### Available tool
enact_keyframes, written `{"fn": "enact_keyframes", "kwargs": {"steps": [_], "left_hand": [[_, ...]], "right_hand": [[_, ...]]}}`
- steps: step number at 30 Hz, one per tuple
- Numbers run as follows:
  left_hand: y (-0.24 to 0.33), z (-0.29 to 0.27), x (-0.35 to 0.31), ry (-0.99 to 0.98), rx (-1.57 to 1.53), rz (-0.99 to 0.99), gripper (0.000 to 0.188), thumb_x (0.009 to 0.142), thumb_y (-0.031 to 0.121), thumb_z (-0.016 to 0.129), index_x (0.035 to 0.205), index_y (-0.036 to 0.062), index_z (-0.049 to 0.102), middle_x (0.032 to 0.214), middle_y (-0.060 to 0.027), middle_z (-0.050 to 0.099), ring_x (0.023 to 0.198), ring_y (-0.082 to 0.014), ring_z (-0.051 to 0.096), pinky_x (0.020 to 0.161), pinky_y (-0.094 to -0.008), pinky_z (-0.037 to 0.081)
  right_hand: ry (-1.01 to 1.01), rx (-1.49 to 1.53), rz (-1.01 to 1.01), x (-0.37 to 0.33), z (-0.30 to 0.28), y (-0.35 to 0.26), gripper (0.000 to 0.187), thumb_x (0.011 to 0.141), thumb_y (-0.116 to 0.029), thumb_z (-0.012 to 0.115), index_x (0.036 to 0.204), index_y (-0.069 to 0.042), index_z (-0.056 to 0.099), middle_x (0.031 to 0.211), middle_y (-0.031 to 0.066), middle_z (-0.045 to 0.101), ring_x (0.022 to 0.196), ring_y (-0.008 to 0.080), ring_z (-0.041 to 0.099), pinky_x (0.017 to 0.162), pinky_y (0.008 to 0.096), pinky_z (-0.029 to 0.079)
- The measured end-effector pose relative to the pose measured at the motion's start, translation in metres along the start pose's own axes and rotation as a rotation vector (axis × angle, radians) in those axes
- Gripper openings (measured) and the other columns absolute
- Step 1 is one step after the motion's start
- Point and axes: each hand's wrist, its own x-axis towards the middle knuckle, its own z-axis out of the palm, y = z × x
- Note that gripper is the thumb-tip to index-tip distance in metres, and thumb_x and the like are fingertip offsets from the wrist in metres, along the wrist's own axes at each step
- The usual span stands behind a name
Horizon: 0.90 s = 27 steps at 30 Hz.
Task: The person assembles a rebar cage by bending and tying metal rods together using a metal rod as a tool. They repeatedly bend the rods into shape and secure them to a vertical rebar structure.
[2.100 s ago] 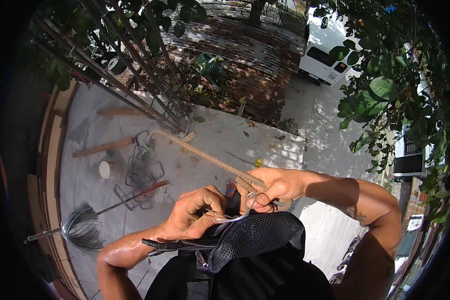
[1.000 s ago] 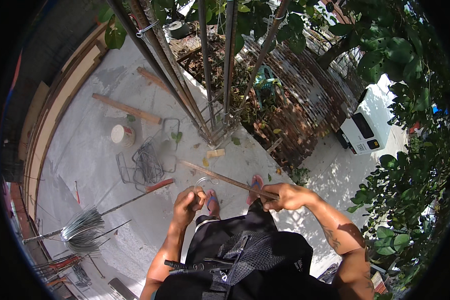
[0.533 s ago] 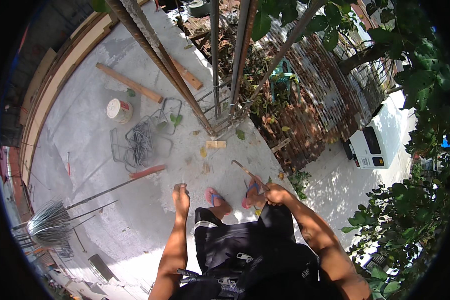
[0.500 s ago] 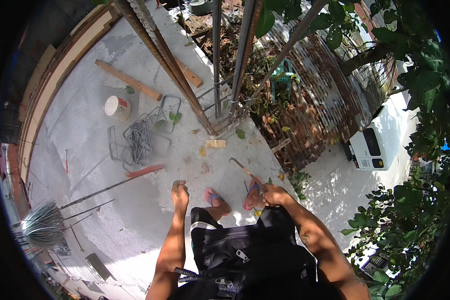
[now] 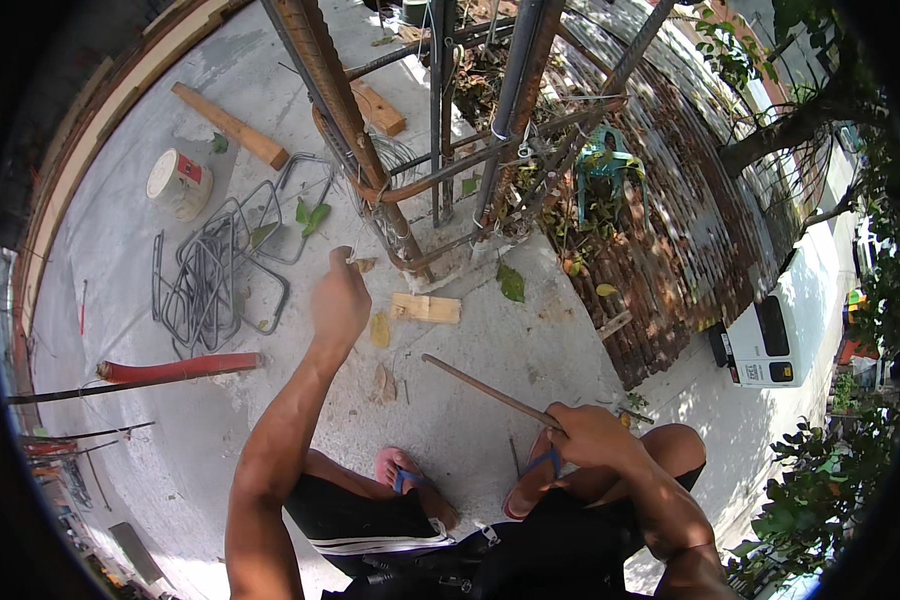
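Observation:
My left hand reaches forward with its fingers pinched, just short of the near corner of a standing column of rusty rebar. Whatever it pinches is too small to make out. A bent steel stirrup loops around the bars, with thin wire near that corner. My right hand is wrapped around the end of a thin rusty rod, held low before my right knee and pointing forward-left. A small wood block lies on the concrete at the column's foot.
To the left lie a pile of bent steel stirrups, a white bucket, a wood plank and a red tube. The slab's edge drops off at right beside a rusty corrugated roof; a white van stands beyond.
I have crouched lower and closer to the rebar column. My left hand has moved forward toward the bars. My right hand still grips the rod, now swung to point more to the left.

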Motion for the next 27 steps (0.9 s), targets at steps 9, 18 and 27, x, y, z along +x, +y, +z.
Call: {"fn": "enact_keyframes", "kwargs": {"steps": [9,18,27], "left_hand": [[-0.007,0.019,0.003,0.199,-0.298,0.035,0.018,0.092,0.013,0.049,0.104,0.0013,0.042,0.072,-0.0186,0.060,0.059,-0.0345,0.059,0.053,-0.0424,0.044],[-0.108,0.081,-0.052,-0.298,-0.615,-0.556,0.014,0.092,0.012,0.045,0.097,-0.0008,0.049,0.064,-0.0124,0.062,0.051,-0.0210,0.060,0.041,-0.0329,0.045],[-0.099,0.151,0.014,-0.253,-0.559,-0.385,0.016,0.094,0.015,0.044,0.091,-0.0001,0.045,0.060,-0.0107,0.060,0.038,-0.0154,0.053,0.035,-0.0295,0.040]], "right_hand": [[0.120,-0.270,0.161,-0.037,-0.029,-0.004,0.024,0.079,-0.016,0.058,0.098,-0.003,0.052,0.070,0.0202,0.062,0.070,0.0414,0.061,0.064,0.0487,0.047],[0.041,-0.062,0.028,0.016,-0.043,0.062,0.019,0.078,-0.011,0.058,0.093,0.000,0.055,0.068,0.0154,0.061,0.061,0.0288,0.063,0.060,0.0411,0.048],[0.190,0.384,0.177,0.078,0.051,0.069,0.025,0.089,-0.020,0.050,0.093,0.004,0.052,0.069,0.0171,0.061,0.060,0.0301,0.062,0.059,0.0412,0.046]]}}
